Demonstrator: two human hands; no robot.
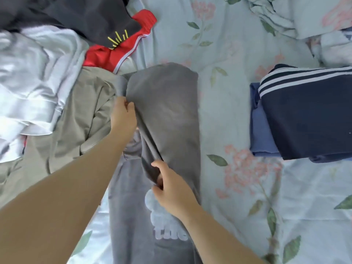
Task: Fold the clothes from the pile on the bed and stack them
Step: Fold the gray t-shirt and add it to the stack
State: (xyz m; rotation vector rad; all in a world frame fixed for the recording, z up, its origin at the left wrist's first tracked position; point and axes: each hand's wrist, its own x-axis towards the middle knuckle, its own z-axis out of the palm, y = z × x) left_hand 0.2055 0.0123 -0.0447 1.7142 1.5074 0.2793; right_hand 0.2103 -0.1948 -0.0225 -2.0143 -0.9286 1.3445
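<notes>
Grey cotton garment with pale printed graphic (167, 103): centre of frame, flat on the light-blue floral bed sheet (238, 130). Its long axis runs bottom-centre to upper-centre, nearly vertical in the picture. The far end stops just below the red garment and the near end runs off the bottom edge. The pale print (162, 212) sits in the lower part, partly behind the right wrist; the letters read upright from the camera side. The right-hand portion looks doubled over, with a raised fold ridge running diagonally between the two hands.

Left hand (123, 116): at the upper end of the ridge, fingers curled, pinching the grey fabric.
Right hand (171, 184): at the lower end of the ridge, thumb on top and fingers tucked under, gripping the same fold.

Unfolded pile, left and upper left, touching the grey garment's left edge:
- khaki garment (72, 119)
- crumpled white shiny fabric (32, 82)
- red garment with white trim (118, 52)
- black garment with yellow line marks (89, 18)

Stack, right edge of frame, well apart from the grey garment: folded navy garment with white stripes (308, 119) on top of a folded blue garment (261, 134).
</notes>
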